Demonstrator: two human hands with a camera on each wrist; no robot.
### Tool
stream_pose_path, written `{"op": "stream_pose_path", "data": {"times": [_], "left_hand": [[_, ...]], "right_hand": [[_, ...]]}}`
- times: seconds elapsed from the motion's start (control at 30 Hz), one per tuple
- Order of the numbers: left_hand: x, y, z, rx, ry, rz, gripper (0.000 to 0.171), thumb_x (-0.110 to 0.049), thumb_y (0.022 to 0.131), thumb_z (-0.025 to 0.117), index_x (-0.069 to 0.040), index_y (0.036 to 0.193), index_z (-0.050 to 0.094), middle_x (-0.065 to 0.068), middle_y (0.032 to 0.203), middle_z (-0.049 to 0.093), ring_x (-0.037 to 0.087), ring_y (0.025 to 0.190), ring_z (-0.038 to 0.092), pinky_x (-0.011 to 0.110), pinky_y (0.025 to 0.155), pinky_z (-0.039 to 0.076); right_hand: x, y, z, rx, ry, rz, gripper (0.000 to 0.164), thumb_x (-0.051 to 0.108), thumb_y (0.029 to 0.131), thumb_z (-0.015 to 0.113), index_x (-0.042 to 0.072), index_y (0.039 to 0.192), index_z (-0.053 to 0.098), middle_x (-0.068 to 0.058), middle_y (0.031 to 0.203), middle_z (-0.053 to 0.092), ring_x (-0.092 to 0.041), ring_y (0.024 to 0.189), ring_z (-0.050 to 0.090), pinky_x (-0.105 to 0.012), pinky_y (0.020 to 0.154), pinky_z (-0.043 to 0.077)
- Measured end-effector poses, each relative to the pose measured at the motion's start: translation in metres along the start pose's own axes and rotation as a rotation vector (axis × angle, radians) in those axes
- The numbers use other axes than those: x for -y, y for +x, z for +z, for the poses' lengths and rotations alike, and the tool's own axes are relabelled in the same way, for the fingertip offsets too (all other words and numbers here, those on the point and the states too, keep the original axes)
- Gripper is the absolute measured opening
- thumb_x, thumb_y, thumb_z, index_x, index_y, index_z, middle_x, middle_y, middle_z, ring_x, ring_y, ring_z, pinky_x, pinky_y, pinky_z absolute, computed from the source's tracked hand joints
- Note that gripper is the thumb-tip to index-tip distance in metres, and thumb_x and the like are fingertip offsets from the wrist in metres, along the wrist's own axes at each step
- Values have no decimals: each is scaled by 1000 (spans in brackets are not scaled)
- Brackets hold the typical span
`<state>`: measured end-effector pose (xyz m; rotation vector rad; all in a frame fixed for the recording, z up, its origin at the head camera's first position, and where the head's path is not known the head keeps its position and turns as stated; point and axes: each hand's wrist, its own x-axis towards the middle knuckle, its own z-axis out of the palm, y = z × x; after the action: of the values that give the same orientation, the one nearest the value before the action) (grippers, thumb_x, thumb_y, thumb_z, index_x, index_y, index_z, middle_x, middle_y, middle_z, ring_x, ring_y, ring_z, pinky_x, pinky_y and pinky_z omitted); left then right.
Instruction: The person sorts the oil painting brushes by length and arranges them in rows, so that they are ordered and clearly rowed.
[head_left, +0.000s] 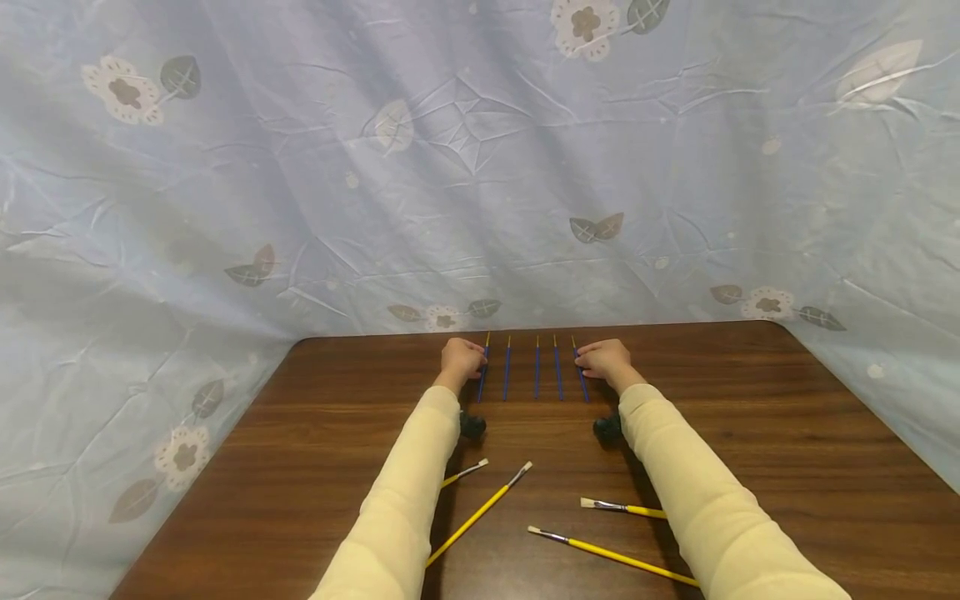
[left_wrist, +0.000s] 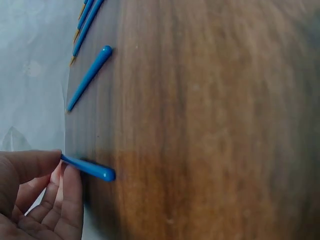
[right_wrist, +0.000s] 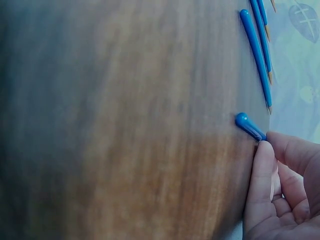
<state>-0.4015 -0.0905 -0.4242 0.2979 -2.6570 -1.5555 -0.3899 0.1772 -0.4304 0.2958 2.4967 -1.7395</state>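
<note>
At the table's far edge, several slim blue paintbrushes lie in a spaced row, golden tips toward the curtain. My left hand (head_left: 462,360) pinches the leftmost blue paintbrush (head_left: 482,381) between thumb and fingers; in the left wrist view the rounded handle end (left_wrist: 102,173) points away from the fingertips. On the other side, my right hand (head_left: 603,360) pinches the rightmost blue paintbrush (head_left: 583,385), whose handle end (right_wrist: 243,120) shows in the right wrist view. The held tips are hidden by the fingers in both wrist views. Between the hands lies a middle blue paintbrush (head_left: 537,373), untouched.
Several yellow-handled flat brushes lie nearer on the brown wooden table (head_left: 360,467), including a long one on the left (head_left: 472,521) and another on the right (head_left: 622,560). Sleeves partly cover them. A floral curtain (head_left: 465,208) hangs right behind the table's far edge.
</note>
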Motion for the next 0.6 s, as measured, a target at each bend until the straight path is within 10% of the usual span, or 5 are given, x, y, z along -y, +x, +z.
{"op": "stream_pose_path", "data": {"times": [0.6], "left_hand": [[2,3,7,-69,160,42,10,-1,83,73,-4,92,77,10,88,72,17,61,67,22,52,55]], "right_hand": [[1,-2,2,-5,16,8,28,-1,88,68,-7,115,66,-16,102,70,-10,73,64,-24,66,58]]}}
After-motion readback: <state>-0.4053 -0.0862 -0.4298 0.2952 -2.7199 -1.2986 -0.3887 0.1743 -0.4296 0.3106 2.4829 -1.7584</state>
